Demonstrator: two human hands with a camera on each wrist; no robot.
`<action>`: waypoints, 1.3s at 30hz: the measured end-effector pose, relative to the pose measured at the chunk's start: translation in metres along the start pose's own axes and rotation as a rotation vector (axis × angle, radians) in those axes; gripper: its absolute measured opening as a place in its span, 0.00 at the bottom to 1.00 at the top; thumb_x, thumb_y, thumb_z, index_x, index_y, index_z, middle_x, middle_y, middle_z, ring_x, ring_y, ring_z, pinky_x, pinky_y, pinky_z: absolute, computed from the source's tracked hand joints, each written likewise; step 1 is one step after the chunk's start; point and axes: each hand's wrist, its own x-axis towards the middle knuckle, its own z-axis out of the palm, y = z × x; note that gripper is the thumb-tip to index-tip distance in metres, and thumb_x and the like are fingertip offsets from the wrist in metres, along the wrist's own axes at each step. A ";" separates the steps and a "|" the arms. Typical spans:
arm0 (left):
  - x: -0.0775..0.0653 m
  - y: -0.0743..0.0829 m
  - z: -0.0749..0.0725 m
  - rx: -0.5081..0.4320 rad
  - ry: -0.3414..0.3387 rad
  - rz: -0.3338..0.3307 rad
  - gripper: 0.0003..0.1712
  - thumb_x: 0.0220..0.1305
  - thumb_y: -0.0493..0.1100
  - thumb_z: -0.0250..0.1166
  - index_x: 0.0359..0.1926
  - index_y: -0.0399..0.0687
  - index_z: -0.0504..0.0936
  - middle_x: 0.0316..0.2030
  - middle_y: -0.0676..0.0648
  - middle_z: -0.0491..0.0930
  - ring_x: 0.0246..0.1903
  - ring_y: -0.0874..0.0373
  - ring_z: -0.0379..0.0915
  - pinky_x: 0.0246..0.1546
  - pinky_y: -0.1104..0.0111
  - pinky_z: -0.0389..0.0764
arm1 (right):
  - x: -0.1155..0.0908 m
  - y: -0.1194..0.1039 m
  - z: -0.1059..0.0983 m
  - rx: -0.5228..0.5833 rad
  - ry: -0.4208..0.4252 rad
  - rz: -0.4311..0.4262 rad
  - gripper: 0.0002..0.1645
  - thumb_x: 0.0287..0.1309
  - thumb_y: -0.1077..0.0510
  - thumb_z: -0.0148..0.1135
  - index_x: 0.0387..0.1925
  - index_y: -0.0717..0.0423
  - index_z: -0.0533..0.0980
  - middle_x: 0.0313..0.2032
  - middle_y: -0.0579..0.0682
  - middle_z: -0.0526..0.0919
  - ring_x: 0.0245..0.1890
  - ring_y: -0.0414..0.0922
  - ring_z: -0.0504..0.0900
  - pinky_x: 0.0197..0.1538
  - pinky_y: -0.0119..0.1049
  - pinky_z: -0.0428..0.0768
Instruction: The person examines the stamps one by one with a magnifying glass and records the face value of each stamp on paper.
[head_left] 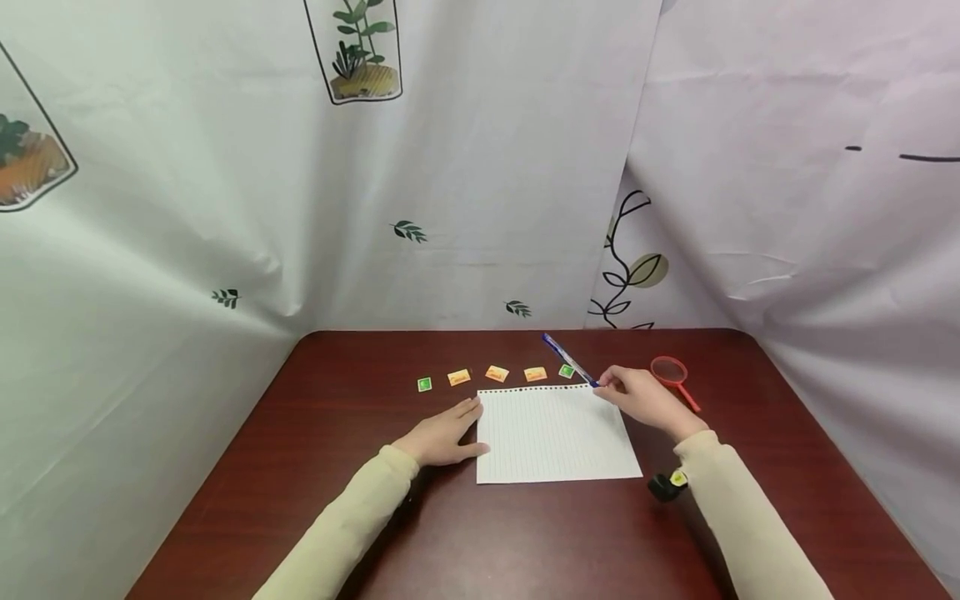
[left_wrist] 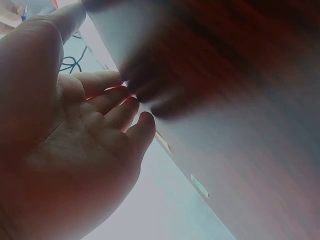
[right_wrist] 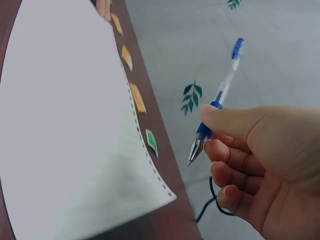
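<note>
- The pen [right_wrist: 222, 92] is in the right hand [right_wrist: 265, 165], near the sheet's far right corner, its bare metal tip exposed and, in the right wrist view, seen apart from the paper.
- The right hand grips it between thumb and fingers on the blue section just behind the tip; a hold this close should give fine control, provided it is firm without squeezing.
- The pen's back end slants toward the table's far edge, so turning the wrist to bring the tip over the page would likely make for an easier angle.
- The lined sheet [head_left: 555, 437] lies on the table, its punched edge on the far side; fairly thin paper like this probably slides easily, so it wants steadying.
- The left hand [head_left: 448, 435] rests at the sheet's left edge with fingers extended, gripping nothing; a little more of the hand on the page would probably anchor it better.
- Beyond the punched edge, a green sticker [head_left: 566, 371] sits close to the pen, so the right hand does well to lift clear of it.
- The red magnifying glass [head_left: 678, 386] lies just beyond the right hand; a compact wrist movement should avoid nudging it across the table [head_left: 300, 467].
</note>
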 end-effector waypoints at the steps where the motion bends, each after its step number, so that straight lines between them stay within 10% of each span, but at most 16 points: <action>1: 0.000 0.000 0.000 -0.003 -0.001 0.000 0.46 0.72 0.63 0.58 0.78 0.40 0.57 0.78 0.42 0.53 0.77 0.49 0.48 0.70 0.54 0.63 | 0.001 -0.002 0.002 0.010 0.005 0.005 0.08 0.67 0.55 0.66 0.40 0.57 0.80 0.26 0.45 0.75 0.27 0.42 0.72 0.30 0.34 0.73; 39: 0.003 0.003 0.000 -0.043 0.024 -0.043 0.47 0.67 0.63 0.64 0.75 0.39 0.63 0.76 0.41 0.58 0.74 0.48 0.55 0.66 0.53 0.68 | 0.034 -0.080 0.075 0.392 0.094 -0.003 0.08 0.67 0.58 0.65 0.43 0.59 0.79 0.33 0.46 0.85 0.33 0.41 0.80 0.38 0.35 0.77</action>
